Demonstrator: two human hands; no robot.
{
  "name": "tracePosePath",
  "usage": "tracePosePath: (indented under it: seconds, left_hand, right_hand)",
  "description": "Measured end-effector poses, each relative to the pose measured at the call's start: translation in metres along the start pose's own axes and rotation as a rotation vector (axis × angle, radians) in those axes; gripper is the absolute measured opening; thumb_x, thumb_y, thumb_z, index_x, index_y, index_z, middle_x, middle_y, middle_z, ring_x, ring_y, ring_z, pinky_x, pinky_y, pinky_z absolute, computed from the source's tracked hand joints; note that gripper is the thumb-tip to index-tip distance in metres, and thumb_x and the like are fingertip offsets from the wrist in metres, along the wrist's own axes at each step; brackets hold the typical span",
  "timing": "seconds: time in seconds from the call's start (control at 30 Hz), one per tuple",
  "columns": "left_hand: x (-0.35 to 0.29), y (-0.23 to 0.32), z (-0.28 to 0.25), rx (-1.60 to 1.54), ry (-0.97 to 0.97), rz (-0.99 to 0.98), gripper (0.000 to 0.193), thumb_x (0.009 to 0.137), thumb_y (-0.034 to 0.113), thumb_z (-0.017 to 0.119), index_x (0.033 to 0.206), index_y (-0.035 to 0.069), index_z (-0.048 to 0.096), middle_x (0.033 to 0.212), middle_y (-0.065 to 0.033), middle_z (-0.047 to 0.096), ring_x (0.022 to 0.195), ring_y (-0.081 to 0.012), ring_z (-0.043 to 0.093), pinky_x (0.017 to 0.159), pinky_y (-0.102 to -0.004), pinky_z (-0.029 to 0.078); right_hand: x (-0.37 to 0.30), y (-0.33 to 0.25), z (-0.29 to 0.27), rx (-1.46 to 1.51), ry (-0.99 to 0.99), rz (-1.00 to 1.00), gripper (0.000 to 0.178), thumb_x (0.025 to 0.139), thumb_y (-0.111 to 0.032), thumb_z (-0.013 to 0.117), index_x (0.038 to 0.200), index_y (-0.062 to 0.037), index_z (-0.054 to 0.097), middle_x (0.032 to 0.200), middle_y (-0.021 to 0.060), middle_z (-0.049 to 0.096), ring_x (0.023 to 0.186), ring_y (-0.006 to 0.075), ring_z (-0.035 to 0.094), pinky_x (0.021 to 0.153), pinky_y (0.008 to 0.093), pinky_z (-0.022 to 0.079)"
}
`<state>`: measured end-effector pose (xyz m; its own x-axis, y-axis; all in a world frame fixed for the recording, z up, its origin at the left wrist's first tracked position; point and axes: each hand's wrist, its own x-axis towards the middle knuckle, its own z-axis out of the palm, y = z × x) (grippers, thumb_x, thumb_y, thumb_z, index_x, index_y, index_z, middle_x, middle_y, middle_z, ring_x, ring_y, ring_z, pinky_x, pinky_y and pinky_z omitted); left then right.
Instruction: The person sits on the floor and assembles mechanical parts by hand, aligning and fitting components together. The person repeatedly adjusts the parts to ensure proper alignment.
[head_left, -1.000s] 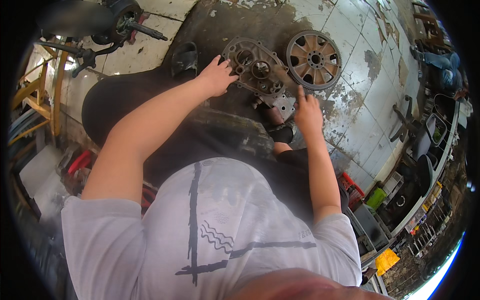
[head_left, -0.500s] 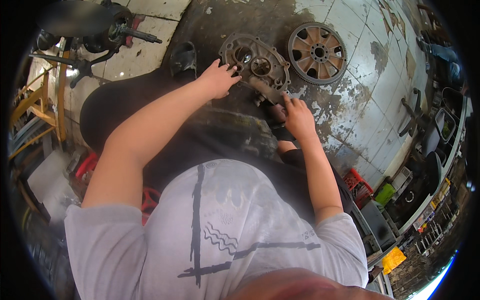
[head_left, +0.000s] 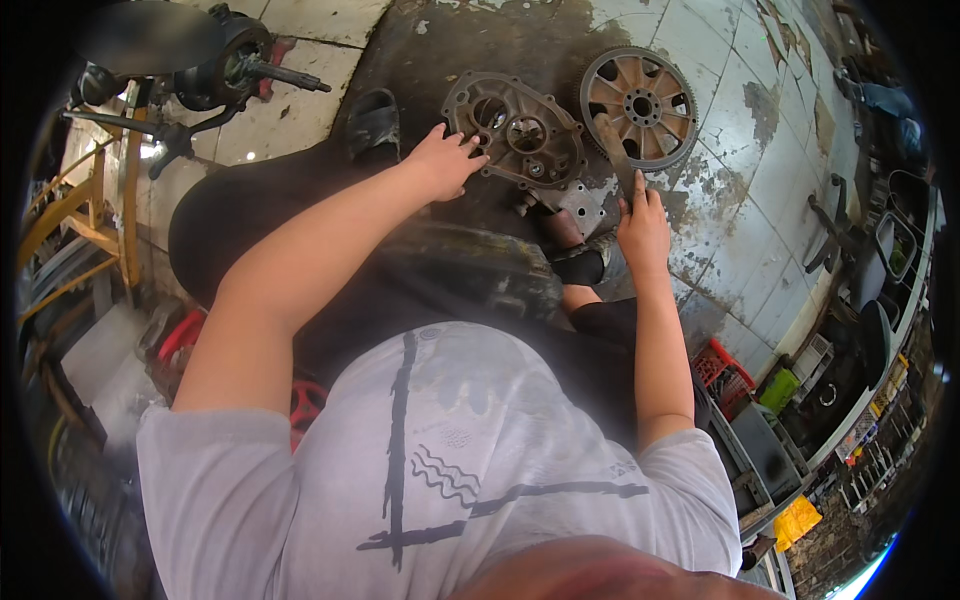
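A grey cast-metal housing (head_left: 553, 125) with round openings and bolt lugs along its rim lies on the stained floor before me. My left hand (head_left: 445, 165) rests on its near left edge, fingers spread and stretched out. My right hand (head_left: 645, 230) is closed around one end of a flat, rusty, file-like metal strip (head_left: 618, 150), index finger extended along it. Its far end lies over the near left part of a toothed flywheel (head_left: 665, 105). Between the housing and my right forearm are a metal plate with holes (head_left: 585, 208) and a reddish-brown cylindrical part (head_left: 562, 230).
A black sandal (head_left: 373, 125) is left of the housing. Far left, a shafted machine part (head_left: 240, 65) stands near a yellow frame (head_left: 125, 200). On the right are a red crate (head_left: 722, 370), a green object (head_left: 780, 390), a yellow cloth (head_left: 797, 522) and a cluttered bench.
My right hand has moved right and slightly down, taking the metal strip off the housing's near edge and over the flywheel. My left hand stays on the housing.
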<state>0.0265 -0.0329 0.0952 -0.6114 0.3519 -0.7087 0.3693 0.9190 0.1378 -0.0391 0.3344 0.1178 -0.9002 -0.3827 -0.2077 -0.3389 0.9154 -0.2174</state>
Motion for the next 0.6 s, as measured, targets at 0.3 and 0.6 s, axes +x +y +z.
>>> tracePosePath:
  seconds: [0.3, 0.6]
  left_hand:
    - [-0.001, 0.001, -0.002, -0.007, -0.025, -0.006, 0.078, 0.101, 0.045, 0.067, 0.168, 0.024, 0.032, 0.176, -0.0104, 0.028, 0.158, -0.0306, 0.033, 0.129, -0.0561, 0.023]
    - [0.003, -0.002, 0.006, 0.001, -0.015, 0.001, 0.079, 0.101, 0.045, 0.067, 0.168, 0.024, 0.032, 0.177, -0.0085, 0.025, 0.160, -0.0291, 0.031, 0.128, -0.0568, 0.024]
  right_hand:
    - [0.001, -0.002, -0.001, -0.050, -0.049, -0.015, 0.061, 0.100, -0.019, 0.067, 0.158, -0.0168, 0.049, 0.118, 0.0158, 0.063, 0.101, 0.0417, 0.066, 0.083, 0.0506, 0.056]
    - [-0.009, -0.023, 0.014, -0.009, -0.081, -0.267, 0.063, 0.092, -0.016, 0.070, 0.153, -0.0186, 0.054, 0.110, 0.0147, 0.062, 0.101, 0.0381, 0.066, 0.081, 0.0500, 0.056]
